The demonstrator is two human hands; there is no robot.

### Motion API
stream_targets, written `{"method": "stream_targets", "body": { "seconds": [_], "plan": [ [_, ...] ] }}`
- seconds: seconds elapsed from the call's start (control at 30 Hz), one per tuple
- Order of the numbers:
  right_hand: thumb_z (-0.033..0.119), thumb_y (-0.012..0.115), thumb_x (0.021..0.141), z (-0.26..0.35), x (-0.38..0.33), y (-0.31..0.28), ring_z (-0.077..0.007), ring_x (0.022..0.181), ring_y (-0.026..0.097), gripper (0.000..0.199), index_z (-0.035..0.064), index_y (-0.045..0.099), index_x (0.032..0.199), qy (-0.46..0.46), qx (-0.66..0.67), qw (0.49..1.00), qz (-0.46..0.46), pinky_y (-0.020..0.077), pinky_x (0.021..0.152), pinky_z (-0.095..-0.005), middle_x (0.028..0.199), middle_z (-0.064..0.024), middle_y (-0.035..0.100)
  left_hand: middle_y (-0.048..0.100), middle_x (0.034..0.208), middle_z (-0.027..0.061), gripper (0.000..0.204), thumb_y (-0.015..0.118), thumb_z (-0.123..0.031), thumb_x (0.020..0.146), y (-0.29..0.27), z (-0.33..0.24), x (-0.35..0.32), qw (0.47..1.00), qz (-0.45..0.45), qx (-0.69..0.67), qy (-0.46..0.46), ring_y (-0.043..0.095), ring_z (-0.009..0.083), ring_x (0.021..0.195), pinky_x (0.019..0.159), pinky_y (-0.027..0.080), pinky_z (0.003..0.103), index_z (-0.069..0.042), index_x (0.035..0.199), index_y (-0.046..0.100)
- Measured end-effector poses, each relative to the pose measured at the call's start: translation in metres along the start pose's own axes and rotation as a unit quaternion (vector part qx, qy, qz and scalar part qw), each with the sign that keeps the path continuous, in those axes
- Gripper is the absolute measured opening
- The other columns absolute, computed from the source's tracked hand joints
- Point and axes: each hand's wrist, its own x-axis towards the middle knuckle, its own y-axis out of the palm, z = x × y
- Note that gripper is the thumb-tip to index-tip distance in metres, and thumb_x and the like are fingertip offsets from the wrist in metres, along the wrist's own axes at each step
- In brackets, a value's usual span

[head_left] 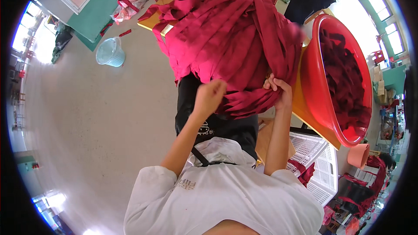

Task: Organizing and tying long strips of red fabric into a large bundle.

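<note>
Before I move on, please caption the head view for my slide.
Right hand holding red fabric strips; left hand, blurred, at their near edge; red tub alongside.

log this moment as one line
left hand: blurred, by red fabric strips, contact unclear | right hand: gripping those strips | red tub: on right, holding darker strips

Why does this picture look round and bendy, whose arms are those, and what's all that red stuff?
There's no robot here, just a person's bare arms. The person wears a wide fisheye camera on their head, looking down, which makes straight edges bend. The red fabric strips lie piled on a yellow table. The right hand holds some at the near edge. The left hand is close by, but blurry, so I can't tell if it's gripping. A big red tub holds more.
</note>
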Motion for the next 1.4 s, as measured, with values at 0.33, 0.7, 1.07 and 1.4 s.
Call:
{"method": "stream_targets", "body": {
  "seconds": [0.33, 0.7, 1.07, 1.4],
  "plan": [
    [0.008, 0.062, 0.084, -0.008, 0.0, 0.02, -0.0229, 0.087, 0.06, 0.015, 0.0018, 0.059, 0.097, -0.039, -0.054, 0.993, -0.094, 0.0471, 0.087, -0.0323, 0.076, -0.0065, 0.059, 0.062, 0.083, 0.0151, 0.018, 0.068, -0.024, 0.085, -0.063, -0.019, 0.145, 0.92, -0.1, 0.35, 0.149, 0.063, 0.0352, 0.081, 0.071, 0.05, 0.046, -0.007, 0.092, 0.071],
    [0.016, 0.064, 0.089, 0.004, 0.015, -0.016, -0.0199, 0.075, 0.064, 0.022, -0.0037, 0.068, 0.098, 0.075, 0.014, 0.993, 0.095, 0.0467, 0.071, -0.027, 0.073, -0.0085, 0.066, 0.071, 0.082, 0.0147, 0.015, 0.061, -0.009, 0.084, 0.052, -0.08, 0.076, 0.972, 0.127, 0.071, 0.183, 0.072, 0.0235, 0.077, 0.069, 0.054, 0.033, -0.002, 0.092, 0.072],
    [0.013, 0.063, 0.089, -0.008, 0.004, 0.006, -0.0235, 0.09, 0.063, 0.015, -0.0008, 0.067, 0.093, -0.033, -0.01, 0.998, -0.059, 0.0479, 0.089, -0.0337, 0.081, -0.0076, 0.065, 0.056, 0.107, 0.0126, 0.039, 0.07, -0.033, 0.083, -0.022, -0.031, 0.108, 0.869, -0.15, 0.452, 0.131, 0.052, 0.033, 0.102, 0.081, 0.046, 0.046, -0.009, 0.112, 0.058],
    [0.017, 0.06, 0.091, -0.002, 0.005, 0.03, -0.0254, 0.097, 0.066, 0.045, -0.0112, 0.055, 0.125, 0.052, -0.081, 0.989, -0.115, 0.0445, 0.1, -0.0332, 0.104, -0.0152, 0.07, 0.062, 0.075, 0.0239, 0.019, 0.064, -0.021, 0.089, 0.005, -0.049, 0.091, 0.985, -0.047, 0.157, 0.056, 0.064, 0.0424, 0.071, 0.06, 0.047, 0.05, -0.003, 0.089, 0.06]
  ]
}}
